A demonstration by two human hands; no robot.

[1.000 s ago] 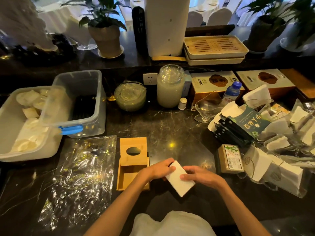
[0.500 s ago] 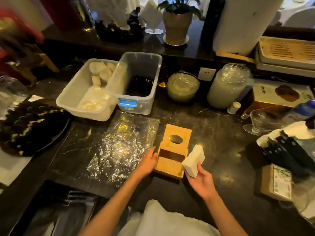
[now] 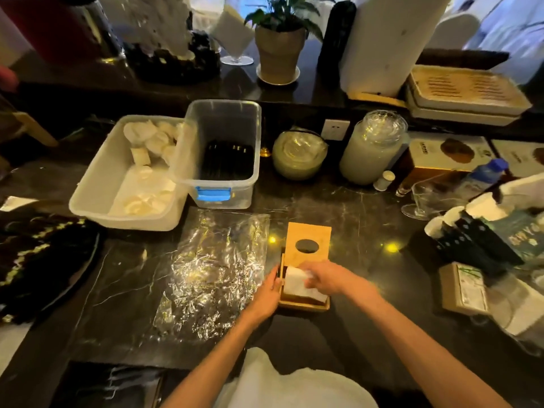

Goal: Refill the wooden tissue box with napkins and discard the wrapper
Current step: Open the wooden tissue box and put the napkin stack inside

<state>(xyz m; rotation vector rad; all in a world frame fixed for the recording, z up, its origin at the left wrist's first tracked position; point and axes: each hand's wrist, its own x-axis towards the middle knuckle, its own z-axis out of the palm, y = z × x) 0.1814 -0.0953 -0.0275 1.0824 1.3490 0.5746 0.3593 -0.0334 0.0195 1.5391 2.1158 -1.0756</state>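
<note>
The wooden tissue box (image 3: 306,304) lies on the dark marble counter, its lid (image 3: 309,243) with an oval hole slid back so the tray is open. A white stack of napkins (image 3: 297,283) sits partly inside the open tray. My right hand (image 3: 326,277) is on top of the stack, fingers closed on it and blurred. My left hand (image 3: 268,293) grips the box's left wall. The clear crinkled wrapper (image 3: 212,275) lies flat on the counter just left of the box.
Two plastic bins (image 3: 223,178) stand behind the wrapper, one with white rounds. A glass jar (image 3: 372,148) and lidded bowl (image 3: 298,154) are farther back. Napkin packs and boxes (image 3: 462,287) crowd the right side. A dark patterned cloth (image 3: 38,260) lies left.
My right hand carried the napkin stack from in front of me into the open tray. My left hand left the stack and took the box's left side. The camera view swung left.
</note>
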